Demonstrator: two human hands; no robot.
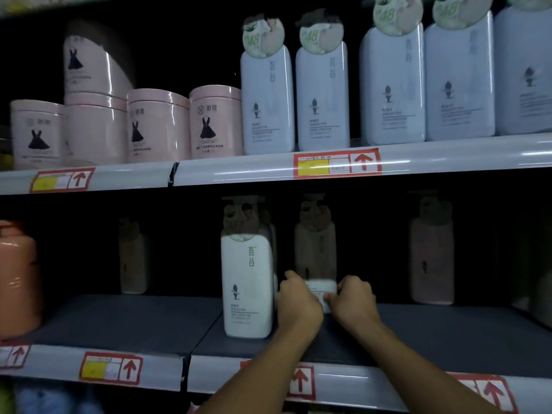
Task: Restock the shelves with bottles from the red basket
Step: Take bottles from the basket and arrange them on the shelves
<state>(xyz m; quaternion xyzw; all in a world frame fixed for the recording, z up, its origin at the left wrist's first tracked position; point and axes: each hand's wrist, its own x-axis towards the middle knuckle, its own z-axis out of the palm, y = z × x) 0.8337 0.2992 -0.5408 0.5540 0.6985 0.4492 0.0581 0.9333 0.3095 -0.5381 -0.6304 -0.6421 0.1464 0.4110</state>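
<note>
On the dark lower shelf (448, 333) a white pump bottle (317, 252) stands upright, deep in shadow. My left hand (297, 300) grips its lower left side and my right hand (354, 300) grips its lower right side. Just left of it, nearer the shelf's front, stands another white pump bottle (248, 282) with a round tag at its neck. The red basket is out of view.
More bottles (133, 258) (431, 252) stand at the back of the lower shelf, and an orange bottle (16, 279) at its left end. The upper shelf (239, 171) holds pink jars (158, 127) and several white bottles (391, 88). Red price tags line the shelf edges.
</note>
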